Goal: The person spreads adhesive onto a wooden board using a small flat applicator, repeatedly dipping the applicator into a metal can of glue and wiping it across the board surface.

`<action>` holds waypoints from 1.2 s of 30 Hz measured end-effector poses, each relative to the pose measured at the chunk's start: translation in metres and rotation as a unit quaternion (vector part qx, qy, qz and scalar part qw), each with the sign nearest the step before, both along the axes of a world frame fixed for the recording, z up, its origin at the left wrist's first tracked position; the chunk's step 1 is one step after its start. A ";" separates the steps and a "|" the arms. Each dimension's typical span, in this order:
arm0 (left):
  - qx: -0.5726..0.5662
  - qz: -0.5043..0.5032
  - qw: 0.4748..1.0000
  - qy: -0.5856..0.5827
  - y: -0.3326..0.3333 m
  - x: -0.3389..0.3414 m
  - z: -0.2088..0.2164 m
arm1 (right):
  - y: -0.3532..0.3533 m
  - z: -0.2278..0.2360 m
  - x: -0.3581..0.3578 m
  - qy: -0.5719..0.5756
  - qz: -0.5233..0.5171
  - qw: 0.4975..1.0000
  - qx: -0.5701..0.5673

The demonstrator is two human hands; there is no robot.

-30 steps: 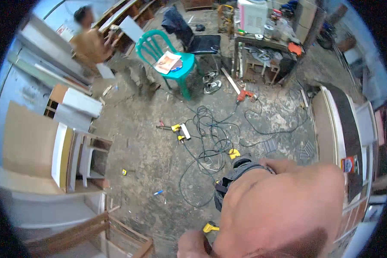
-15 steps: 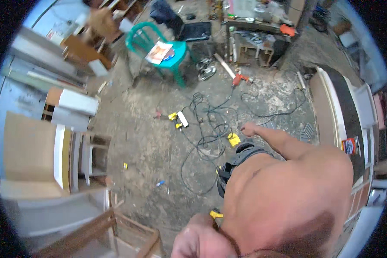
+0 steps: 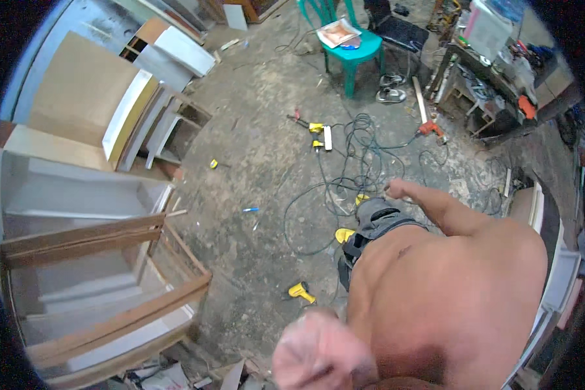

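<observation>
My left hand is raised close at the bottom, smeared by motion; its fingers cannot be made out. Beyond it a yellow pistol-shaped power tool lies on the concrete floor, apart from the hand. My right arm reaches out past my bare torso, and the right hand hangs beside my grey shorts with its fingers curled in. Nothing shows in it. Yellow footwear is on my feet. Close by, a tangle of dark cable runs to an orange power drill.
A wooden cabinet frame stands at the left, with panels behind it. A green plastic chair and a cluttered workbench are at the back. A tape measure, a blue marker and a white block lie on the floor.
My view has swung left and down, bringing more of the cabinet frame in. The yellow power tool, earlier partly behind my left hand, now shows whole. My right-hand fingers look more curled.
</observation>
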State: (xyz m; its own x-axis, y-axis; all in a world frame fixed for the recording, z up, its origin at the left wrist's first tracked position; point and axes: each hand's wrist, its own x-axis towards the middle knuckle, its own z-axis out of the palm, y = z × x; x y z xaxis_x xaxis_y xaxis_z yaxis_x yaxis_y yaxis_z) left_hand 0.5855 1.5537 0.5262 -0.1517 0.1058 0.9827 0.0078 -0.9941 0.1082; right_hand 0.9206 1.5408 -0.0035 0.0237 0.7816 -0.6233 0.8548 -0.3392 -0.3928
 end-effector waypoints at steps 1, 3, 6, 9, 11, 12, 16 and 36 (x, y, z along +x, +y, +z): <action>0.001 0.004 1.000 -0.001 -0.001 -0.001 0.001 | 0.010 -0.004 0.001 -0.013 0.006 1.000 0.005; -0.002 0.009 1.000 -0.005 0.000 0.003 0.001 | 0.030 -0.009 0.006 -0.044 0.010 0.999 0.016; -0.005 0.022 1.000 0.011 0.018 0.012 0.006 | 0.058 0.010 -0.015 0.033 -0.024 0.999 0.029; -0.019 0.030 0.999 0.033 0.038 0.022 0.008 | 0.076 0.016 -0.042 0.048 -0.024 0.999 0.007; -0.024 0.028 0.999 0.036 0.053 0.035 0.004 | 0.085 -0.017 -0.042 0.030 0.054 0.998 -0.025; -0.039 0.019 0.998 0.041 0.059 0.043 -0.001 | 0.087 -0.042 -0.035 -0.016 0.111 0.993 -0.037; -0.080 -0.002 0.994 0.072 0.088 0.050 0.001 | 0.065 -0.140 0.028 0.090 -0.072 0.988 -0.103; -0.038 -0.298 0.934 0.194 0.296 0.244 -0.021 | 0.222 -0.103 0.058 0.031 -0.349 0.923 0.162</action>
